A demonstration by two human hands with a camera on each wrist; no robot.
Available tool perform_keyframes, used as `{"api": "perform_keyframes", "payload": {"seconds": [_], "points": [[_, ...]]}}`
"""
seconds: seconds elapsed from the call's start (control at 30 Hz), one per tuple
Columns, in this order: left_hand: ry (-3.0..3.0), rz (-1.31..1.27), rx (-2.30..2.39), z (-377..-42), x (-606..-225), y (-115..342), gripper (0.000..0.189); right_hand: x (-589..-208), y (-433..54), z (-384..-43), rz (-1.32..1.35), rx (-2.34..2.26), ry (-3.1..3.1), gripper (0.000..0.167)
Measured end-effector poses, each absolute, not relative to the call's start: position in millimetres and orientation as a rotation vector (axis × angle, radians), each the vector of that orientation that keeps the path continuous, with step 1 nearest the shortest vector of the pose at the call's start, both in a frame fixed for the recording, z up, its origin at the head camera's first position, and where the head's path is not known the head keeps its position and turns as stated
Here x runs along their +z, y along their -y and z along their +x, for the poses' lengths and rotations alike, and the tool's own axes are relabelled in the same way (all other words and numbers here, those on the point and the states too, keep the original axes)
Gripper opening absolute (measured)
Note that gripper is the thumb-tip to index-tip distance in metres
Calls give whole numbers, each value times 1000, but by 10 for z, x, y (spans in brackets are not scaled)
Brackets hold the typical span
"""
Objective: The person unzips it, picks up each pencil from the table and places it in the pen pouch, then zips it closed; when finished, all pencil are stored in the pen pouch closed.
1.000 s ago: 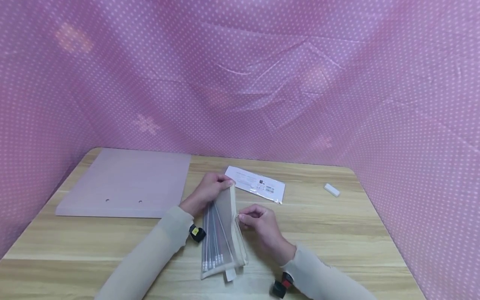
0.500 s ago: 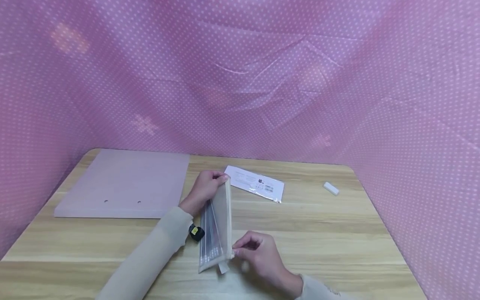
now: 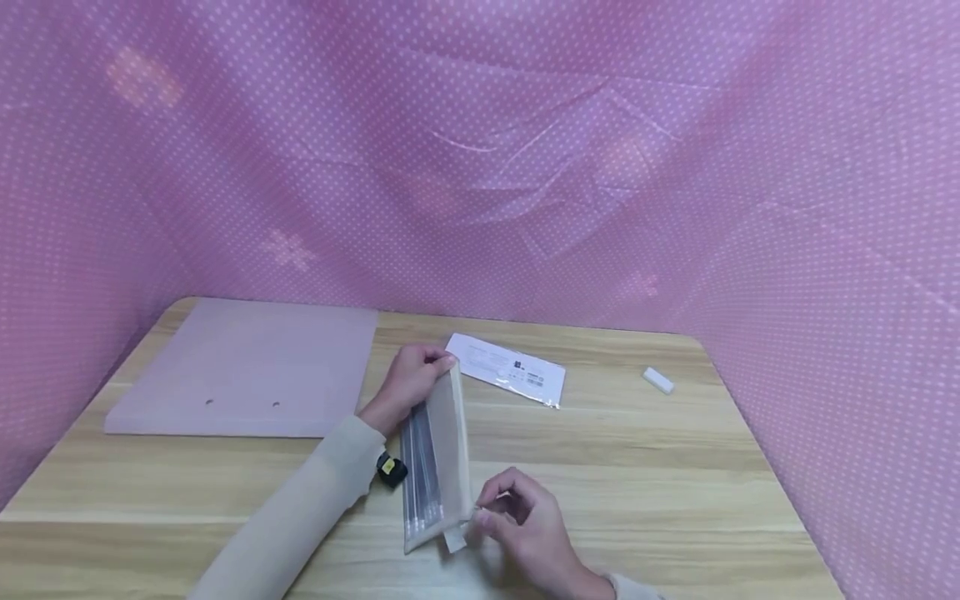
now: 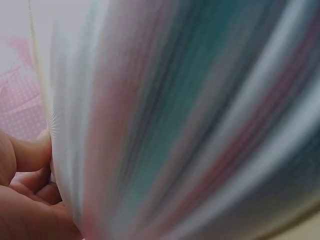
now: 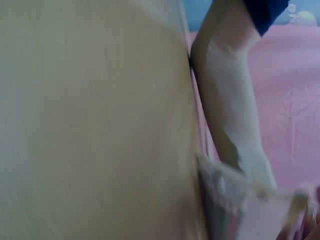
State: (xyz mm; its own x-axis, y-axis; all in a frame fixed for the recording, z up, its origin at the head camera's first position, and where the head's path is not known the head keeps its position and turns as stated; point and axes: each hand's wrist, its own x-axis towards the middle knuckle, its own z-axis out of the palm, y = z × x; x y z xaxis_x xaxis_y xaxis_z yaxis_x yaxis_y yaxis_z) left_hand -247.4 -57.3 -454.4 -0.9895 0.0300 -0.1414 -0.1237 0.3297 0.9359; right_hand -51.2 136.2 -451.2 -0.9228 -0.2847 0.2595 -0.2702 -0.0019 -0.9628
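Note:
A see-through mesh pencil case (image 3: pixel 450 446) with a cream zipper edge stands tilted on its side on the table. Several pencils (image 3: pixel 422 487) show through its wall, and a white tag (image 3: pixel 454 538) hangs from the near end. My left hand (image 3: pixel 411 379) grips the far top corner between thumb and fingers. At the near end of the zipper, my right hand (image 3: pixel 528 529) pinches the small zipper pull (image 3: pixel 477 510). The left wrist view is mostly filled by the blurred case (image 4: pixel 165 100) beside the left thumb (image 4: pixel 32 152).
A pale pink folder (image 3: pixel 255 367) with two holes lies on the left of the wooden table (image 3: pixel 637 467). Behind the case is a flat white printed packet (image 3: pixel 506 368). A small white block (image 3: pixel 658 381), like an eraser, lies at the far right.
My right hand has drawn the zipper pull along the edge to the near end, and the gaping zipper edge has come together. The left hand keeps its grip on the far corner.

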Motion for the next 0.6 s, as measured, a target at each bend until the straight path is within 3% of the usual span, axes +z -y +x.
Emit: {"api": "perform_keyframes", "payload": {"seconds": [0.13, 0.23, 0.6], "points": [[-2423, -103, 1749, -2462, -4538, 589, 25, -4564, -1339, -492, -247, -2151, -2037, 53], [-2377, -109, 1804, -2451, -4515, 615, 27, -4596, -1343, -500, -26, -2137, -1998, 66], [-2181, -190, 2085, -2199, -4320, 912, 35, -4566, -1653, -619, 163, -2260, -2123, 45]]}}
